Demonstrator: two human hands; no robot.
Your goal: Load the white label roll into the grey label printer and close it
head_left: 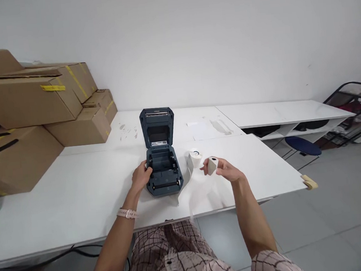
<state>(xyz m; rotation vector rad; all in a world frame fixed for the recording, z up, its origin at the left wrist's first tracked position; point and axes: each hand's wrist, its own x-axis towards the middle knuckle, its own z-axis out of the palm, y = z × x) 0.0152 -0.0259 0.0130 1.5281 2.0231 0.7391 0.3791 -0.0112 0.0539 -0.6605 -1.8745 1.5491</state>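
A dark blue-grey label printer (pixel 162 171) stands on the table with its lid (pixel 158 127) tipped up and its inside showing. My left hand (pixel 142 176) grips the printer's left edge, the thumb over the rim and the other fingers partly hidden. Held up to the right of the printer, a small white paper roll (pixel 213 166) with a dark core hole is between the fingers of my right hand (pixel 227 170). A second white paper roll (pixel 196 157) sits on the table between the printer and that hand, with a loose strip trailing toward the front edge.
Cardboard boxes (pixel 20 99) are stacked at the left. The white table (pixel 79 209) reaches back to the wall, with paper sheets (pixel 200 129) lying behind the rolls. A blue stool (pixel 302 145) and a black rack (pixel 353 110) stand to the right.
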